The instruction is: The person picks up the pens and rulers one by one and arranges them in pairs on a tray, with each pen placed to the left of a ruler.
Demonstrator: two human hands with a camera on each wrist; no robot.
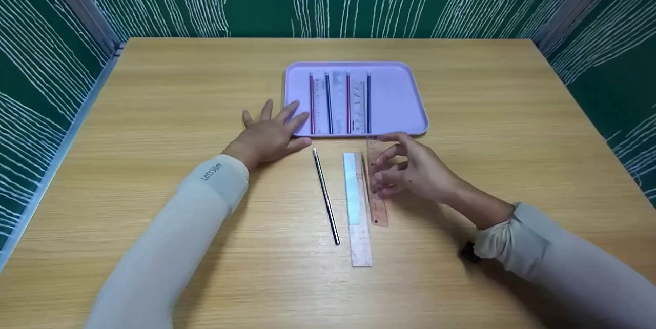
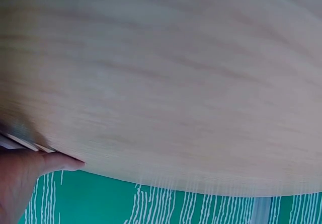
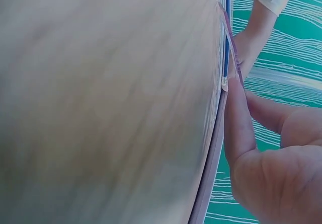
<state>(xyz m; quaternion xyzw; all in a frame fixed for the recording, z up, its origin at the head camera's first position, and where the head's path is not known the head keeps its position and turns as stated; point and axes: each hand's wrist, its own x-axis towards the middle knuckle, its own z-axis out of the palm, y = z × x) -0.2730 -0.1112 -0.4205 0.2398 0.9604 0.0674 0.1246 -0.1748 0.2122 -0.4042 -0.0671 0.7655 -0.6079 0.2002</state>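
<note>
My right hand pinches a clear reddish ruler just in front of the tray's near edge. In the right wrist view, the thumb and a finger meet at one end of the ruler, which slants against the tabletop. My left hand has its fingers spread, the fingertips over the near left corner of a purple tray. Between the hands lie a dark patterned pencil and a clear ruler with a light blue strip. The left wrist view catches only a thumb at the table.
Inside the tray, red pencils and dark pencils alternate with clear rulers in an upright row on its left and middle. The wooden table meets green walls with white streaks. A small black object shows under the right sleeve.
</note>
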